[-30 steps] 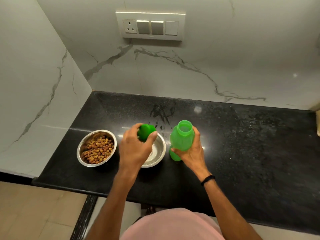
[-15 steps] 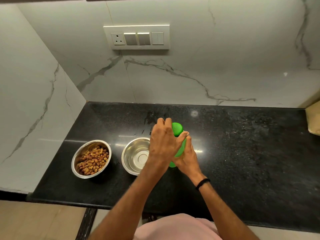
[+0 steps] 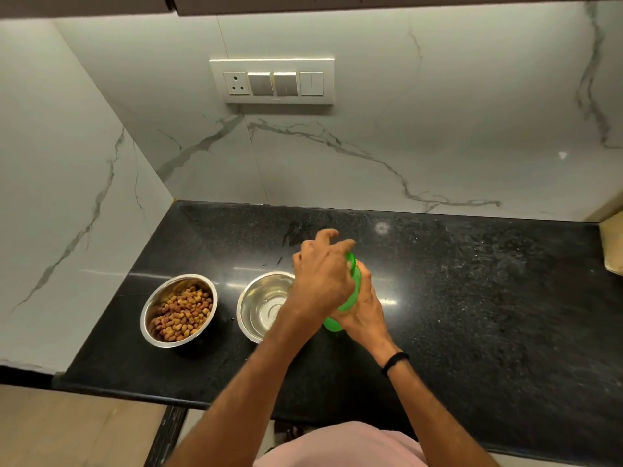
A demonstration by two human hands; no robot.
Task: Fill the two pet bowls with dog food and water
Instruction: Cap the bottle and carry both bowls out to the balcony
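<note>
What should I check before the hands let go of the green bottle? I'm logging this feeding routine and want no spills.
1. Green bottle upright on the counter: ok.
2. Cap seated on the bottle under the left hand: cannot tell if tight.
3. Right hand steadying the bottle body: ok.
4. Left bowl holds dog food: ok.
5. Right bowl holds water: cannot tell, shiny interior.
6. Bowls clear of the counter edge: ok.

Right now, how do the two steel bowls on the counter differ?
The left bowl is heaped with brown kibble; the right bowl shows only its shiny bottom, and any water is hard to tell. The left bowl is in full view; the left hand covers the right bowl's right edge. Both are round steel.
</note>
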